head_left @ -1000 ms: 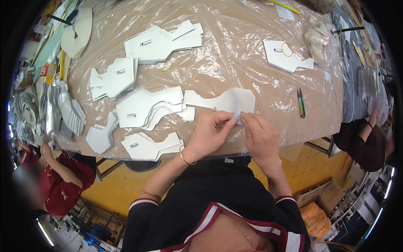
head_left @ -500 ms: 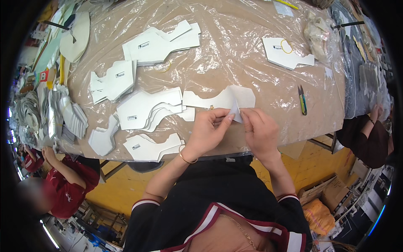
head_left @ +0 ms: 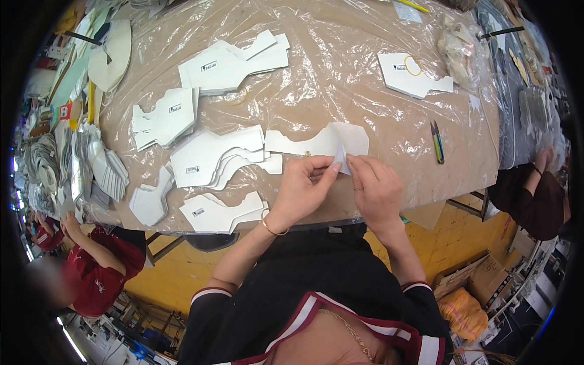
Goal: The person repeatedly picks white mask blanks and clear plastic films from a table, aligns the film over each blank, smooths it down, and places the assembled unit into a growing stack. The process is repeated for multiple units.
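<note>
A curved white cut piece (head_left: 360, 135), perhaps a shoe upper part, lies at the table's near middle with its near edge folded up. Both hands pinch that raised fold. My left hand (head_left: 304, 188) has its thumb pressed against the fold, the other fingers curled behind. From the right, my right hand (head_left: 378, 191) grips it between thumb and forefinger. What sits between the fingertips is partly hidden. Left of my hands lie a fanned stack of white cut pieces (head_left: 207, 159) and a smaller fanned stack (head_left: 222, 213). Thread snips (head_left: 437, 143) with dark blades rest to the right.
Clear plastic sheeting covers the brown table (head_left: 347, 67). More white stacks lie far left (head_left: 228, 66), at left (head_left: 173, 112) and far right (head_left: 404, 76), the last with a yellow rubber band. Crumpled plastic bags (head_left: 459, 52) stand beyond. Co-workers sit at both sides.
Both hands keep their pinch on the white piece with hardly any movement. The whole view has shifted very slightly.
</note>
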Demonstrator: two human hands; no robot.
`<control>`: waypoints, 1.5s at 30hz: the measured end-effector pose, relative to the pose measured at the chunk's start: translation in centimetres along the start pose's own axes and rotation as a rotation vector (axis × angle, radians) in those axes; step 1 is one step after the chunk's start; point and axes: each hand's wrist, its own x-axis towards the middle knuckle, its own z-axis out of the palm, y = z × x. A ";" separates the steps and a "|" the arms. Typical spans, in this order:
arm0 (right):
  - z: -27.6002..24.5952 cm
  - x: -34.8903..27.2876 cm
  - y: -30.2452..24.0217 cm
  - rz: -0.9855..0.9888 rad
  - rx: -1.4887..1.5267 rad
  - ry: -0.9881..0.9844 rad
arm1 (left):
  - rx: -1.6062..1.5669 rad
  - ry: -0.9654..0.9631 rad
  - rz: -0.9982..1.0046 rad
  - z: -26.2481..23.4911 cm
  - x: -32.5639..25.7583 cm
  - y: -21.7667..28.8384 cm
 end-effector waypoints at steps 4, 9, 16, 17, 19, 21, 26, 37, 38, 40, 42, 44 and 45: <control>0.0 -0.1 -0.1 0.006 -0.007 0.015 | -0.006 0.007 -0.005 0.1 -0.1 0.0; -0.2 -0.3 -0.3 0.023 0.025 0.029 | -0.079 0.023 -0.034 0.2 0.0 0.2; 0.3 -0.3 -0.5 0.007 -0.055 0.056 | -0.027 0.021 -0.038 0.3 0.1 0.4; 0.3 -0.3 -0.5 0.001 -0.066 0.059 | -0.017 0.019 -0.037 0.3 0.1 0.4; 0.3 -0.2 -0.4 0.040 -0.031 0.045 | -0.008 0.018 -0.039 0.3 0.1 0.5; 0.2 -0.2 -0.3 0.046 -0.006 0.045 | -0.011 0.017 -0.048 0.4 0.1 0.5; 0.0 -0.1 -0.1 0.020 0.006 0.054 | -0.046 0.017 -0.056 0.5 0.3 0.5; 0.1 -0.1 -0.3 0.020 -0.043 0.048 | -0.060 0.012 -0.070 0.6 0.3 0.8; 0.2 -0.1 -0.3 0.026 -0.038 0.051 | -0.057 0.012 -0.075 0.6 0.4 0.9; 0.3 -0.1 -0.3 0.038 -0.032 0.058 | -0.056 0.012 -0.083 0.6 0.4 1.0; 0.4 -0.2 -0.3 0.054 -0.021 0.063 | -0.062 0.013 -0.091 0.6 0.4 1.1; 0.5 -0.2 -0.3 0.072 -0.006 0.068 | -0.061 0.016 -0.084 0.6 0.4 1.1; 0.5 -0.2 -0.3 0.076 0.002 0.062 | -0.061 0.018 -0.081 0.5 0.4 1.1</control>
